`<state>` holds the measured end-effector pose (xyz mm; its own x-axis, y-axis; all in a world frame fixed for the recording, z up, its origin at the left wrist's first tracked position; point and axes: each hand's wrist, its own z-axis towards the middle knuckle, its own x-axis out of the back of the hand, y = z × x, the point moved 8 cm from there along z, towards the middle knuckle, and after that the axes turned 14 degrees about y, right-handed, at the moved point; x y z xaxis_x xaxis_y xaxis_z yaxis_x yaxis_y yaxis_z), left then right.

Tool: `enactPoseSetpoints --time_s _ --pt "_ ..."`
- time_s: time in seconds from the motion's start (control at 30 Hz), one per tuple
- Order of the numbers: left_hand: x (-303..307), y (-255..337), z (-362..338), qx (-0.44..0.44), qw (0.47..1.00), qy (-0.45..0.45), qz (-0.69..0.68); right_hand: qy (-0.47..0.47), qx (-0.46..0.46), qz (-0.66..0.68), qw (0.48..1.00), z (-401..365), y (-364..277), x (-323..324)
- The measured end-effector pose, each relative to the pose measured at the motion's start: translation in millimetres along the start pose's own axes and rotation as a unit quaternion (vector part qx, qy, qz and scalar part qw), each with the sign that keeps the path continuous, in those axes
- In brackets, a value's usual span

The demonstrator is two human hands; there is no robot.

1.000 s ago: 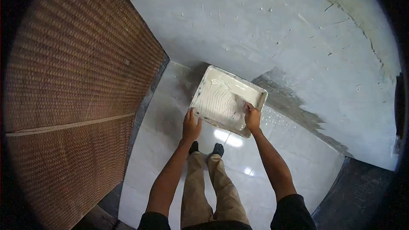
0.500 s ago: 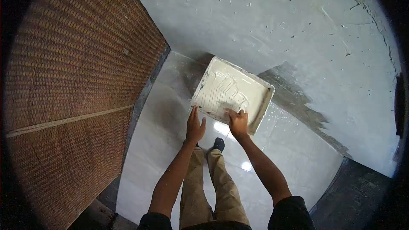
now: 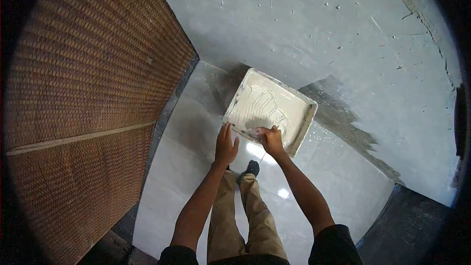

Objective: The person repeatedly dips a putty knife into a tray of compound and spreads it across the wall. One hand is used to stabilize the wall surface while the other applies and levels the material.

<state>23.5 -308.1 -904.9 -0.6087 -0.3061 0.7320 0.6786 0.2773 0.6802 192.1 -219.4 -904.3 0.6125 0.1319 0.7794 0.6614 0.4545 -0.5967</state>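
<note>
A shallow rectangular paint tray (image 3: 306,127) holds cream-coloured paint (image 3: 287,100) with ridged streaks across it. At the tray's near left corner is my left hand (image 3: 226,147), its fingers stretched against the rim and its thumb apart. My right hand (image 3: 273,141) is closed over the near rim, right of the middle. A pale, smeared thing (image 3: 252,131) shows just left of the right fingers, along that rim. Its kind is too blurred to tell, and the fist hides part of it.
The tray stands on a glossy tiled floor (image 3: 181,181), against a grey wall (image 3: 274,24) with a dark unpainted patch (image 3: 338,105). A woven brown panel (image 3: 98,78) rises on the left. My feet, one in a dark sock (image 3: 252,168), are close to the tray.
My right hand has shifted slightly left and back, with the pale thing now over the near rim instead of above the paint. My left hand stays at the corner.
</note>
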Motion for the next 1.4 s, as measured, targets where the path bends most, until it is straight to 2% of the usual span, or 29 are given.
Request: enactPoseSetpoints --time_s 0.07,0.13,0.23,0.37,0.47,0.57,0.63,0.67,0.73,0.8,0.87,0.9,0.93,1.0,1.07,1.13,1.17,1.27,1.3,1.33,1.4 --pt "1.8 0.5 -1.3 -0.001 1.000 -0.002 0.015 -0.012 -0.010 0.007 1.000 7.9 1.7 3.1" --pt "4.6 2.8 -1.4 -0.001 1.000 -0.011 0.027 -0.037 -0.019 0.085 0.995 13.8 3.4 6.3" --pt "10.1 6.5 1.0 0.003 0.998 -0.028 0.049 0.005 0.007 0.150 0.989 20.9 9.0 11.1" --pt "14.6 12.1 4.6 -0.015 0.995 -0.045 0.082 -0.017 -0.023 0.123 0.992 24.2 21.5 17.8" --pt "23.5 21.4 9.8 -0.022 0.994 -0.047 0.096 -0.036 -0.040 0.086 0.995 23.5 50.9 -3.0" --pt "25.5 22.0 11.9 -0.036 0.990 -0.053 0.129 -0.055 -0.087 0.093 0.990 23.0 76.5 -14.0" --pt "29.9 22.5 11.7 -0.045 0.992 -0.043 0.113 -0.088 -0.151 0.127 0.976 24.6 86.1 -12.9" --pt "33.1 24.3 11.7 -0.054 0.993 -0.034 0.095 -0.086 -0.151 0.128 0.976 25.1 85.2 -9.9" --pt "39.4 23.6 14.5 -0.042 0.994 -0.029 0.095 -0.030 -0.234 0.141 0.961 22.3 105.5 -1.7" --pt "47.2 28.6 21.6 -0.033 0.995 -0.022 0.093 -0.049 -0.259 0.175 0.949 22.6 109.5 4.6" --pt "58.0 38.8 31.5 -0.030 0.995 -0.007 0.093 -0.088 -0.395 0.271 0.873 12.7 107.9 14.2" --pt "64.1 47.0 36.4 -0.036 0.995 -0.004 0.091 -0.078 -0.404 0.322 0.853 11.8 104.3 24.9" --pt "70.0 55.4 40.9 -0.040 0.995 -0.007 0.089 -0.072 -0.400 0.323 0.855 11.9 98.6 33.0" --pt "82.7 75.2 52.8 -0.054 0.995 -0.004 0.085 -0.009 -0.469 0.466 0.750 11.5 88.1 49.6" --pt "95.9 96.8 66.1 -0.059 0.995 -0.002 0.084 -0.017 -0.450 0.472 0.758 16.7 71.7 76.5" --pt "108.1 117.4 79.2 -0.087 0.994 0.018 0.064 0.030 -0.457 0.558 0.692 23.4 52.2 103.8" --pt "116.6 129.0 86.0 -0.104 0.993 0.032 0.045 0.004 -0.427 0.577 0.696 28.6 38.0 121.4" --pt "149.8 179.6 109.1 -0.151 0.987 0.051 0.027 0.027 -0.361 0.613 0.702 54.5 -15.4 185.9" --pt "162.0 196.1 116.9 -0.172 0.983 0.063 0.021 0.021 -0.307 0.662 0.684 65.3 -30.8 205.6" --pt "173.6 211.4 124.8 -0.186 0.980 0.071 0.019 0.029 -0.293 0.664 0.687 73.9 -47.6 224.9" --pt "212.7 242.7 137.4 -0.238 0.963 0.127 0.021 0.097 -0.240 0.665 0.700 90.6 -87.8 268.2"
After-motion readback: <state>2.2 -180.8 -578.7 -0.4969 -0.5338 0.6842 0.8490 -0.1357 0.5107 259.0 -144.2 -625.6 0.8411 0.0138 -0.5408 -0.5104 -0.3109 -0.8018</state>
